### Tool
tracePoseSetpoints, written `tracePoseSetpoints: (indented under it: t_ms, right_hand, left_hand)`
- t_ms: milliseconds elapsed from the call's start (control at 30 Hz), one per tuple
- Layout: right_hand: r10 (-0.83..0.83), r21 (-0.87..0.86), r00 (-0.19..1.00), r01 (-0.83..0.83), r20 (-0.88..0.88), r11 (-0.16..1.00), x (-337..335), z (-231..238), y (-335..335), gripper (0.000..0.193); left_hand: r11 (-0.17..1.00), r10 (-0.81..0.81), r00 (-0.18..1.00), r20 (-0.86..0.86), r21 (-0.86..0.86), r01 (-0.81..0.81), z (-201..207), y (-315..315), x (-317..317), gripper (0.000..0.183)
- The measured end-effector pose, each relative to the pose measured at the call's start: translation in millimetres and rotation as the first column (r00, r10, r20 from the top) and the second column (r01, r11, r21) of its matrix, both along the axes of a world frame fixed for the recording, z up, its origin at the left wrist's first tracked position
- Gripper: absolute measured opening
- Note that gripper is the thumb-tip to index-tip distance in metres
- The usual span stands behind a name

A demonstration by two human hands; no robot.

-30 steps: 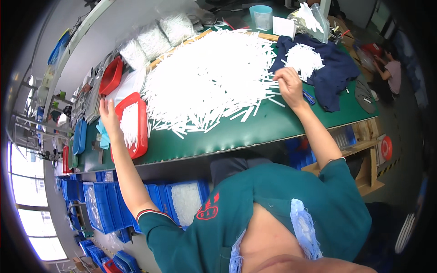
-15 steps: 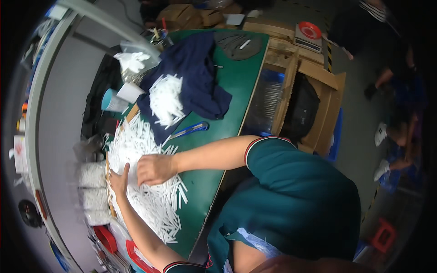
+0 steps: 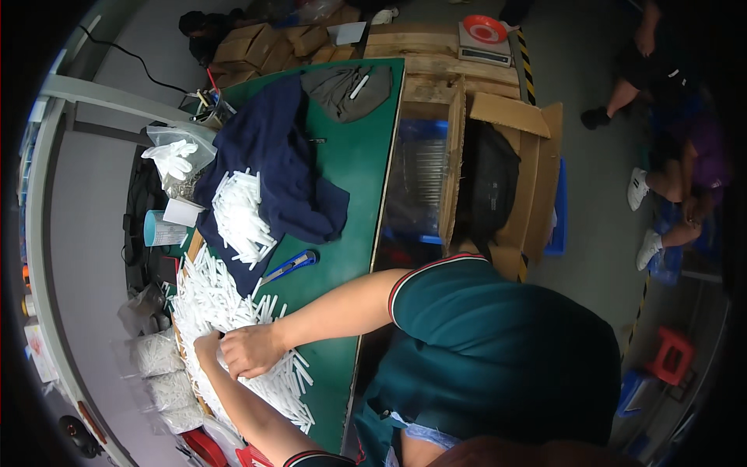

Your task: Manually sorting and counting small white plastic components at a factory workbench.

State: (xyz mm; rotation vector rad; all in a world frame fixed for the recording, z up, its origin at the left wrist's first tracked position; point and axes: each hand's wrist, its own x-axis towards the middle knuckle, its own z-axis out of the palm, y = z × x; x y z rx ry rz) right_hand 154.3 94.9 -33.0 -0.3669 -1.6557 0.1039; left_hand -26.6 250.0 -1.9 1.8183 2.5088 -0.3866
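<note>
My left hand [image 3: 207, 350] and my right hand [image 3: 252, 351] are close together over a wide heap of short white sticks [image 3: 222, 300] on the green table. The fingers of my right hand curl downward, and whatever is in them is hidden. My left hand is closed too, its fingertips partly covered beside my right hand. A second pile of white sticks [image 3: 241, 218] lies on a dark blue cloth [image 3: 268, 148] farther up the table. Between the cloth and my right forearm rests a blue utility knife [image 3: 289, 266].
Clear bags of white pieces [image 3: 171, 389] stand along the left edge. A light-blue cup [image 3: 165, 229], a bag with white gloves [image 3: 173, 159] and a grey cloth [image 3: 346, 92] are farther off. To the right are an open carton [image 3: 533, 187], a scale [image 3: 484, 43] and seated people.
My view has shifted, so the table sits lower and farther left. My left hand, spread with its thumb up before, has closed and come nearer to my right hand.
</note>
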Motion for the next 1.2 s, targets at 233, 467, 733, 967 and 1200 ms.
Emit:
tracePoseSetpoints:
  t_ms: [233,467,733,967,1200]
  right_hand:
    - [0.02,0.011,0.999,-0.019,-0.038,1.0,-9.3,5.8,-13.6,0.008]
    - [0.036,-0.001,0.999,-0.036,-0.037,0.999,-2.3,4.9,-21.8,0.005]
    - [0.035,0.005,0.999,-0.035,-0.002,0.999,6.4,5.9,-22.1,0.008]
    - [-0.087,0.026,0.995,0.085,0.057,0.996,15.4,5.8,-16.3,0.009]
    - [-0.159,0.052,0.983,0.155,0.088,0.987,25.8,2.6,-16.7,0.009]
  left_hand:
    - [0.987,-0.06,0.995,-0.083,0.143,0.072,-0.6,-30.2,-15.8,0.056]
    - [0.951,-0.153,0.98,-0.127,0.252,0.181,2.3,-62.4,-17.0,0.046]
    - [0.856,-0.27,0.952,-0.144,0.418,0.306,19.0,-79.3,-58.7,0.055]
    - [0.782,-0.296,0.955,0.031,0.581,0.224,20.5,-113.8,-85.2,0.05]
    - [0.658,-0.442,0.857,0.264,0.745,0.11,14.7,-147.9,-116.3,0.033]
